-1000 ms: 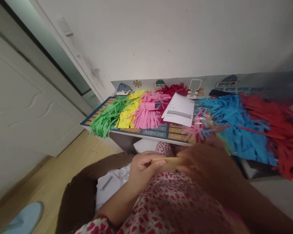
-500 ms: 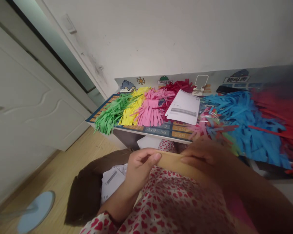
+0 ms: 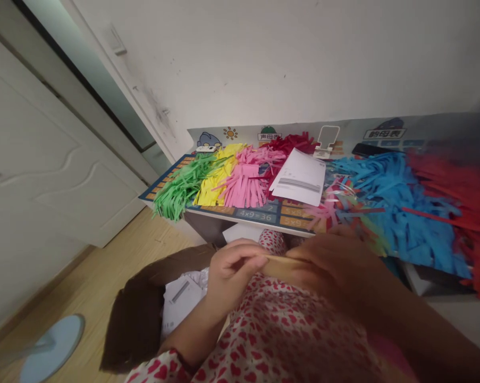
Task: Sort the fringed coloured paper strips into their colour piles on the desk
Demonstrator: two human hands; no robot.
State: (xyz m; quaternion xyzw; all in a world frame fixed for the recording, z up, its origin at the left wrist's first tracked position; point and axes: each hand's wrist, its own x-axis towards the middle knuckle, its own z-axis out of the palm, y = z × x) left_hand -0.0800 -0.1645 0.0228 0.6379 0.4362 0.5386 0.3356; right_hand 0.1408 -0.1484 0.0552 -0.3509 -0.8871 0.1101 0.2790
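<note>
In front of my lap, a flat tan strip (image 3: 281, 268) stretches between my two hands; whether it is paper or tape I cannot tell. My left hand (image 3: 229, 274) pinches its left end between thumb and fingers. My right hand (image 3: 327, 260), shadowed and slightly blurred, grips the strip farther right, where the hand hides part of it. Just beyond the hands, on the table, lie pink fringed paper (image 3: 245, 186), a white labelled packet (image 3: 299, 178) and a mixed-colour bundle of paper strips (image 3: 339, 199).
Green (image 3: 179, 183), yellow (image 3: 218, 181), blue (image 3: 403, 207) and red (image 3: 479, 239) fringes cover much of the table. A phone stand (image 3: 327, 141) stands at the back. Below left, an open brown box (image 3: 132, 314) holds white packets (image 3: 182, 300). A round pale-blue base (image 3: 56, 346) rests on the floor.
The strip between my hands has tilted and shows a narrower face. My right fingers have shifted slightly along it. The camera view has moved a little.
</note>
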